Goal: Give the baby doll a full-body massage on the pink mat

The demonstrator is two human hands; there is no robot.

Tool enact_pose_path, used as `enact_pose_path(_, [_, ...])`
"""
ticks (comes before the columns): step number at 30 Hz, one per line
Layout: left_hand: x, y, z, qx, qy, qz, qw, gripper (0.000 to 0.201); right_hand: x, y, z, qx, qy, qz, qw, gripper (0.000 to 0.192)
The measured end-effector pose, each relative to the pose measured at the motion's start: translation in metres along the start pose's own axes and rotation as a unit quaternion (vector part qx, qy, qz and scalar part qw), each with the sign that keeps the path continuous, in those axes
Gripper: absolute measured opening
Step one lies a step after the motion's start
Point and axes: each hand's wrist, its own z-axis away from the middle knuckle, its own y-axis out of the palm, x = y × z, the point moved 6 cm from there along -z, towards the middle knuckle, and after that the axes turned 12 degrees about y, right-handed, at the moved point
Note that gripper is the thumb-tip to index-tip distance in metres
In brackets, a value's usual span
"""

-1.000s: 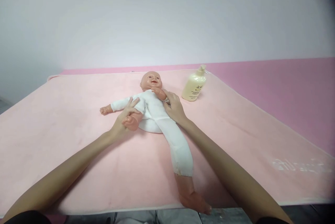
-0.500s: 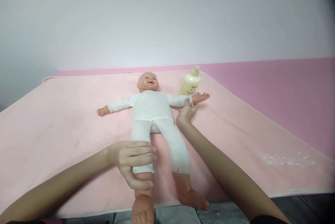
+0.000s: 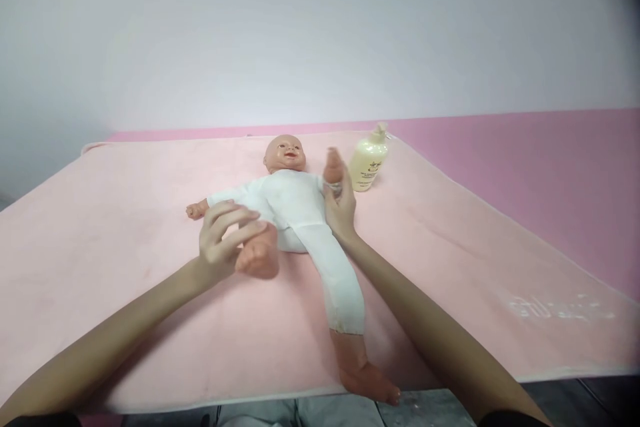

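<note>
A baby doll point(image 3: 300, 200) with a white cloth body lies face up, its head toward the far side. My left hand point(image 3: 223, 240) is closed round the leg on the left, which is bent up so that the foot point(image 3: 259, 254) points toward me. My right hand point(image 3: 343, 207) grips the forearm on the right, and the doll's hand point(image 3: 333, 164) sticks up above my fingers. The other leg point(image 3: 345, 294) lies stretched toward the near edge. Just beyond my right hand stands a pale yellow pump bottle point(image 3: 369, 162).
Under the doll is a pale pink towel point(image 3: 125, 227) with white lettering point(image 3: 560, 307) at the right. A brighter pink surface point(image 3: 540, 174) shows past its edge. A white wall panel point(image 3: 320, 34) rises behind.
My left hand has lifted and bent the doll's left-side leg up toward its belly. My right hand has raised the right-side arm inward from lying outstretched. The bottle stands as before.
</note>
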Motion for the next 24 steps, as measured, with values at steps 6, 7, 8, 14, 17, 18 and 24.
enact_pose_path(6, [0.008, 0.044, 0.025, 0.198, -0.067, 0.083, 0.975, 0.028, 0.009, 0.015, 0.002, 0.099, -0.038, 0.076, 0.991, 0.051])
enact_pose_path(7, [0.006, 0.045, 0.024, 0.206, -0.054, 0.083, 0.974, 0.029, 0.009, 0.013, 0.002, 0.093, -0.025, 0.057, 0.994, 0.053])
enact_pose_path(8, [0.005, 0.044, 0.021, 0.205, -0.042, 0.077, 0.975, 0.029, 0.009, 0.01, 0.003, 0.082, -0.007, 0.033, 0.996, 0.053])
enact_pose_path(14, [-0.018, 0.013, -0.003, 0.075, 0.074, 0.05, 0.993, 0.024, -0.015, -0.015, 0.0, -0.101, 0.112, -0.126, 0.98, 0.052])
enact_pose_path(17, [-0.044, 0.005, 0.002, 0.02, 0.127, 0.115, 0.985, 0.015, -0.044, -0.023, -0.002, -0.179, 0.181, -0.18, 0.95, 0.05])
enact_pose_path(18, [-0.053, 0.004, 0.005, 0.009, 0.134, 0.141, 0.981, 0.011, -0.054, -0.024, -0.001, -0.194, 0.205, -0.192, 0.94, 0.05])
enact_pose_path(24, [-0.063, 0.004, 0.007, -0.013, 0.155, 0.18, 0.971, 0.013, -0.06, -0.032, 0.002, -0.218, 0.22, -0.199, 0.93, 0.054])
